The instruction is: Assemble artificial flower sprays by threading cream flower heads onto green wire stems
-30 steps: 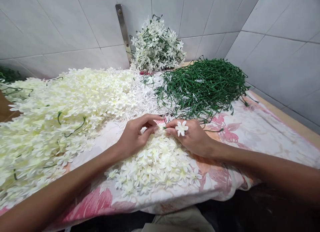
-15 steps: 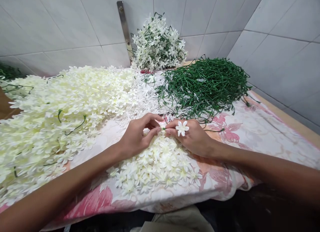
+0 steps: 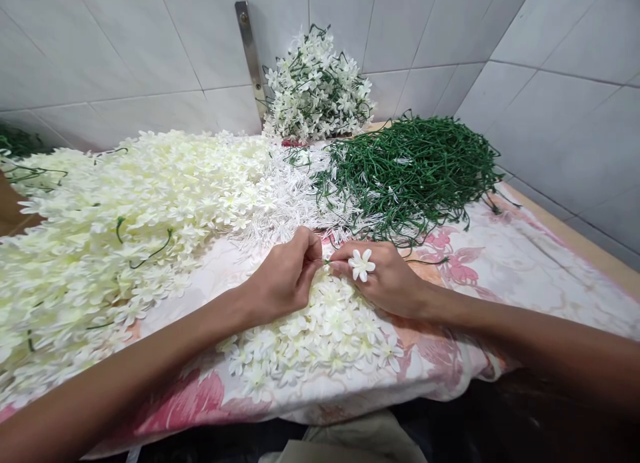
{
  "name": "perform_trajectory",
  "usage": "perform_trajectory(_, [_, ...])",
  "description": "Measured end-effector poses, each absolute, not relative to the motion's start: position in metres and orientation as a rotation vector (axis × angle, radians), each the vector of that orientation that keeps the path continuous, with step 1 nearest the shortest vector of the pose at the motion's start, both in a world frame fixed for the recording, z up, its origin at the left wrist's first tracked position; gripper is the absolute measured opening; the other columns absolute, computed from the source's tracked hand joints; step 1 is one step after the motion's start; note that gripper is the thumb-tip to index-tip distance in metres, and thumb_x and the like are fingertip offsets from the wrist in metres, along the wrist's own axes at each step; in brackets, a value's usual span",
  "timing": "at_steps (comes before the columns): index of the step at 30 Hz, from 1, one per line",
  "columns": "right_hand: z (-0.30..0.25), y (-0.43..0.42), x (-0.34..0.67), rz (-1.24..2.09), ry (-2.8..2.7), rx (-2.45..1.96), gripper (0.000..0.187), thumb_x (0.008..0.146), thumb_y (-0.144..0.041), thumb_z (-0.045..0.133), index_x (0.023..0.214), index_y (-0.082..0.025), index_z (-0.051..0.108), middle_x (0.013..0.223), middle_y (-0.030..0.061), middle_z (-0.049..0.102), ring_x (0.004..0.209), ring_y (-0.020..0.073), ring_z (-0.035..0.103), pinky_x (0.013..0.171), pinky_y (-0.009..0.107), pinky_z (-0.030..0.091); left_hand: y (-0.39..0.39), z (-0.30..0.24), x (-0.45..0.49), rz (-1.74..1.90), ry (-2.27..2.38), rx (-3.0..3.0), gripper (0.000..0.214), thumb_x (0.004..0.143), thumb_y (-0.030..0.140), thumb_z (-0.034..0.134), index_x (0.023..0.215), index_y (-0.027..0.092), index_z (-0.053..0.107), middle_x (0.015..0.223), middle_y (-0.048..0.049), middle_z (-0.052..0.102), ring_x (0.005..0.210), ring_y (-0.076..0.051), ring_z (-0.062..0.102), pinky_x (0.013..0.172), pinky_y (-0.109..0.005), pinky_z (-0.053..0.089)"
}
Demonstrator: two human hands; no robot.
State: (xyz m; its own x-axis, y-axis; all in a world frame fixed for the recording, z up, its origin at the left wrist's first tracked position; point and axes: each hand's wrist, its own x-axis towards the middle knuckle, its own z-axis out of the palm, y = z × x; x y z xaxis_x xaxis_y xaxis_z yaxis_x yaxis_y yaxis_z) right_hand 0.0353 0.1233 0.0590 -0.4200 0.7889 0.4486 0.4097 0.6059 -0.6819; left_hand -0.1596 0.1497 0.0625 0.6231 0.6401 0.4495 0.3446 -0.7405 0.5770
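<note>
My right hand (image 3: 385, 276) is closed, thumb and forefinger pinching a green artificial flower stem (image 3: 327, 262) whose tip pokes out to the left. A single white artificial flower (image 3: 361, 265) sits against the fingers of that hand. Facing it, my left hand (image 3: 283, 273) is closed in a pinch on thin white strands close to the stem tip; the fingers mostly hide them. Below both hands spreads a small heap of loose white flower heads (image 3: 315, 336). A dark green stem end (image 3: 430, 260) shows beyond my right hand.
A large pile of cream-white flower heads (image 3: 125, 216) covers the left side. Farther back lie white stamens (image 3: 295, 190) and a mound of green stems (image 3: 415, 166). Assembled white flowers (image 3: 317, 90) are stacked by the tiled wall (image 3: 425, 23). A floral cloth (image 3: 525, 263) lies beneath.
My left hand has turned and its fingers have curled in, drawing slightly away from the stem tip. My right hand has stayed almost in place, its white flower shifting slightly left.
</note>
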Motion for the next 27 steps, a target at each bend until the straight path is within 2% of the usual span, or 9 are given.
perform_trajectory(3, [0.058, 0.124, 0.036, 0.628, -2.044, -0.927, 0.018, 0.082, -0.007, 0.049, 0.079, -0.013, 0.066, 0.077, 0.0039, 0.065, 0.066, 0.0125, 0.057, 0.062, 0.023, 0.041, 0.151, 0.061, -0.160, 0.914, 0.778, 2.378, 0.018, 0.078, 0.008, 0.047, 0.086, 0.019, 0.036, 0.068, 0.0029, 0.045, 0.053, -0.008, 0.042, 0.045, -0.018, 0.029])
perform_trajectory(10, [0.057, 0.126, 0.036, 0.641, -2.026, -0.900, 0.019, 0.090, -0.019, 0.053, 0.079, -0.014, 0.067, 0.071, 0.0035, 0.063, 0.063, 0.0121, 0.055, 0.060, 0.023, 0.041, 0.152, 0.059, -0.159, 0.929, 0.805, 2.259, 0.020, 0.077, 0.009, 0.048, 0.084, 0.020, 0.032, 0.069, 0.0017, 0.045, 0.058, -0.010, 0.046, 0.049, -0.021, 0.034])
perform_trajectory(19, [0.058, 0.126, 0.036, 0.602, -2.035, -0.849, 0.014, 0.084, -0.010, 0.051, 0.081, -0.013, 0.065, 0.071, 0.0030, 0.062, 0.064, 0.0125, 0.055, 0.061, 0.024, 0.043, 0.153, 0.059, -0.154, 0.948, 0.737, 2.300, 0.020, 0.072, 0.005, 0.045, 0.081, 0.019, 0.035, 0.068, 0.0018, 0.047, 0.055, -0.010, 0.045, 0.047, -0.019, 0.033])
perform_trajectory(23, [0.059, 0.125, 0.034, 0.606, -2.010, -0.871, 0.016, 0.086, -0.015, 0.051, 0.080, -0.013, 0.065, 0.072, 0.0042, 0.063, 0.064, 0.0136, 0.056, 0.061, 0.025, 0.044, 0.153, 0.063, -0.155, 0.926, 0.752, 2.318, 0.018, 0.075, 0.006, 0.046, 0.081, 0.019, 0.035, 0.067, 0.0021, 0.046, 0.054, -0.010, 0.044, 0.046, -0.019, 0.031])
perform_trajectory(27, [0.060, 0.123, 0.031, 0.702, -1.889, -0.931, 0.023, 0.091, -0.029, 0.051, 0.084, -0.014, 0.067, 0.077, 0.0058, 0.066, 0.069, 0.0154, 0.060, 0.066, 0.028, 0.047, 0.154, 0.074, -0.162, 0.900, 0.787, 2.328, 0.012, 0.084, 0.012, 0.047, 0.083, 0.020, 0.038, 0.070, 0.0016, 0.050, 0.058, -0.010, 0.048, 0.050, -0.019, 0.036])
